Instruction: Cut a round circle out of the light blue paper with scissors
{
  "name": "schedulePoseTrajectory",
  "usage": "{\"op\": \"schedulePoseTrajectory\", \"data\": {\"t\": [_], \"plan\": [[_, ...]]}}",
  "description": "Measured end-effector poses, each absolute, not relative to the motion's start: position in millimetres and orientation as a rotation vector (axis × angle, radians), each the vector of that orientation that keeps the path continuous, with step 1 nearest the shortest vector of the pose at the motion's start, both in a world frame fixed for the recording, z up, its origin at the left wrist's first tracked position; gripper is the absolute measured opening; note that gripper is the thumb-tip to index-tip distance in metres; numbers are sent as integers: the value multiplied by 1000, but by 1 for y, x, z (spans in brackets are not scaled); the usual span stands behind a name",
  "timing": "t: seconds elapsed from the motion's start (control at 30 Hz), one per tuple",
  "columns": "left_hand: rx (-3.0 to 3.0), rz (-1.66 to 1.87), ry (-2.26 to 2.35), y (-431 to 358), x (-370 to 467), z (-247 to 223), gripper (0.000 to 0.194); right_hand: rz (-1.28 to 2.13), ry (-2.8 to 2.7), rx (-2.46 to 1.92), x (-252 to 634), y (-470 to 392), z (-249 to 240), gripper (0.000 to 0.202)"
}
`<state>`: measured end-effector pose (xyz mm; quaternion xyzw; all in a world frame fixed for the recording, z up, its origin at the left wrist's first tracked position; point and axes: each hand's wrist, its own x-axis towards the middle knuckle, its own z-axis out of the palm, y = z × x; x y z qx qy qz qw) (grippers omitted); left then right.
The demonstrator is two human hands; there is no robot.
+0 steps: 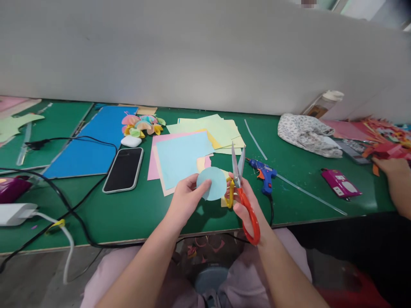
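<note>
Between the thumb and fingers of my left hand (pixel 188 196) is a light blue paper circle (pixel 213 185). My right hand (pixel 248 205) grips a pair of scissors (pixel 244 194) with one red and one yellow handle; the blades point away from me and stand apart. The circle's right edge is close to the yellow handle. Just beyond my hands lies a stack of coloured paper sheets (pixel 183 149), blue on top with pink and peach beneath. Pale green and yellow sheets (pixel 212 126) spread out behind it. Some small paper scraps lie partly hidden behind the circle.
Right of my hands lies a blue glue gun (pixel 265 173) with a clear glue stick. To the left are a phone (pixel 123 170), a blue board (pixel 96 141), paper flowers (pixel 143 124) and black cables (pixel 64 201). A co-worker's hand (pixel 393 171) touches red paper at far right.
</note>
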<state>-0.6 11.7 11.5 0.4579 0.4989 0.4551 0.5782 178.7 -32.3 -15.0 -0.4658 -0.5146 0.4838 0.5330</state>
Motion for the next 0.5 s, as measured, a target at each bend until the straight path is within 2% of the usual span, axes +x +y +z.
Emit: {"op": "schedulePoseTrajectory", "data": {"t": [0.2,0.3,0.43,0.5], "plan": [[1078,1194,1144,11,-3,27,27,1240,-1296,-1128,173,-41,-4,107],[1041,1317,1111,8,-2,38,28,1217,-1354,-1161,174,-45,-1,110],[1117,1380,1142,-1,-4,53,62,1163,-1432,-1186,179,-51,5,106],[1182,1423,1156,-5,-7,57,72,1131,-1437,-1193,180,-54,9,106]]}}
